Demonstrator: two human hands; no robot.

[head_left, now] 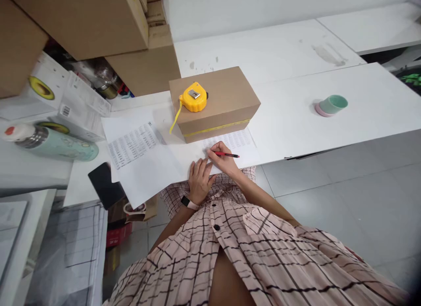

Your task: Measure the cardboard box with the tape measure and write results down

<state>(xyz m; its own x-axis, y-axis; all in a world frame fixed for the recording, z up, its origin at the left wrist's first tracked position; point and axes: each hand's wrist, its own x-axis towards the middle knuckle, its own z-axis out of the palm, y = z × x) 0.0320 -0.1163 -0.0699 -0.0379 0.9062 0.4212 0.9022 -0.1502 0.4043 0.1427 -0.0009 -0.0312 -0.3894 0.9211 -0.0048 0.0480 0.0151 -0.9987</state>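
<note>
My right hand (pixel 223 159) is closed around a red pen (pixel 227 154), its tip end down at a printed sheet (pixel 248 147) on the white table. Flat on the table's near edge, my left hand (pixel 199 179) lies with its fingers stretched out beside the right one, a watch on its wrist. Part of the sheet is hidden under a closed cardboard box (pixel 217 97) with yellow tape along its side. On top of that box rests a yellow tape measure (pixel 194 97), a short length of its blade hanging over the edge. Another printed sheet (pixel 148 161) lies to the left.
A dark phone (pixel 105 183) sits at the table's left edge, partly under paper. Behind it stands a mint thermos (pixel 62 141). Large cartons (pixel 144 62) are stacked at the back left. On the right side of the table (pixel 286 99) is a green cup (pixel 333 105).
</note>
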